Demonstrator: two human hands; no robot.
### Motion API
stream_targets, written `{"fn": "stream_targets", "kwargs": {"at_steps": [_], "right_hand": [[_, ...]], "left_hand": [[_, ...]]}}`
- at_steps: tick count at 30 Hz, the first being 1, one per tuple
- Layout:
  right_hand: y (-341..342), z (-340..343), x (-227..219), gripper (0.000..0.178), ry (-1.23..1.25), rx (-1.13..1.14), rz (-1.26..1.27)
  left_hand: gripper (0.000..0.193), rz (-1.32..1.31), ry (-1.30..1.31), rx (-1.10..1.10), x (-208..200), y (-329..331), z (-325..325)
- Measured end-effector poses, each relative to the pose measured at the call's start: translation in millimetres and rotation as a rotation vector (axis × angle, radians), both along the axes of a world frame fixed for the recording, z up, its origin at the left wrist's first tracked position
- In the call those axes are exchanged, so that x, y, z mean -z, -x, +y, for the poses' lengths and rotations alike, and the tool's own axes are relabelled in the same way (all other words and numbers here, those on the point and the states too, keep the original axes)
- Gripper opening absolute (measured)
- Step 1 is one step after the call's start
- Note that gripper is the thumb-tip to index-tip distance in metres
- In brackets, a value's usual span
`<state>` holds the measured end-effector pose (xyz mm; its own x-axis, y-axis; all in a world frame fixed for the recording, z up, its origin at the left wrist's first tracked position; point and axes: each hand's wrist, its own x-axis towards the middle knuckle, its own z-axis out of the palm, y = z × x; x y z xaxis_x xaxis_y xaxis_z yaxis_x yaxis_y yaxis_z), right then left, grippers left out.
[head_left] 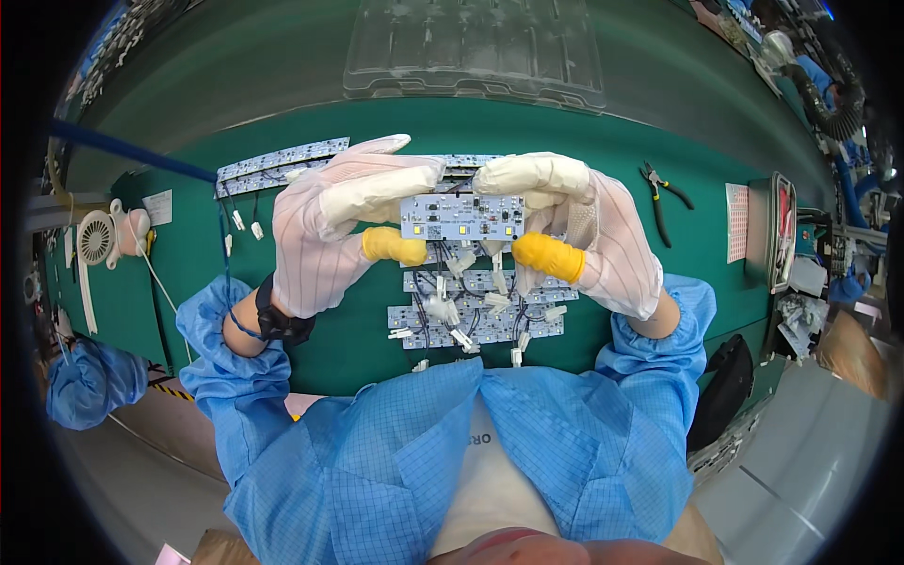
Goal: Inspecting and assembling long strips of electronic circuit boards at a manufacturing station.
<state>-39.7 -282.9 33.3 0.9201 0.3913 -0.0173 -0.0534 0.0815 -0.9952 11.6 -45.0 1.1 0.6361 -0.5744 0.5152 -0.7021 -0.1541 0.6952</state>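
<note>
Between my two gloved hands I hold a small white LED circuit board (461, 217), its face with square yellow LEDs and dark chips turned up. My left hand (350, 212) grips its left end, the thumb in a yellow finger cot at the lower corner. On the right end, my right hand (584, 226) pinches the same way, also with a yellow-capped thumb. Below the board lie rows of similar LED boards (485, 328) with dark wires and white plug connectors (460, 338). Another pair of long LED strips (282, 168) rests beyond my left hand.
Pliers (665, 202) with black and yellow handles lie on the green mat (692, 273) to the right. At the back stands a clear plastic tray (476, 56). A small fan (98, 235) is at the left, and a metal-edged bin (774, 231) at the right.
</note>
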Motion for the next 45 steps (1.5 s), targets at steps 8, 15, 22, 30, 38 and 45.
{"fn": "stream_targets", "kwargs": {"at_steps": [8,15,22,30,38,45], "right_hand": [[1,-2,-3,0.052,0.082,-0.011,-0.053],[1,-1,-1,0.051,0.049,0.006,-0.075],[1,-6,-4,0.051,0.19,-0.024,-0.124],[1,-6,1,0.054,0.135,-0.025,-0.099],[3,-7,1,0.05,0.217,-0.018,-0.214],[-1,-8,-2,0.05,0.146,-0.049,-0.096]], "left_hand": [[0.046,-0.09,0.03,-0.022,2,1,0],[0.045,-0.083,0.024,-0.029,5,1,2],[0.045,-0.094,0.026,-0.021,7,-1,3],[0.044,-0.079,-0.012,0.015,3,-1,1],[0.046,-0.067,-0.002,-0.008,10,-3,2],[0.048,-0.118,0.056,-0.032,6,0,2]]}}
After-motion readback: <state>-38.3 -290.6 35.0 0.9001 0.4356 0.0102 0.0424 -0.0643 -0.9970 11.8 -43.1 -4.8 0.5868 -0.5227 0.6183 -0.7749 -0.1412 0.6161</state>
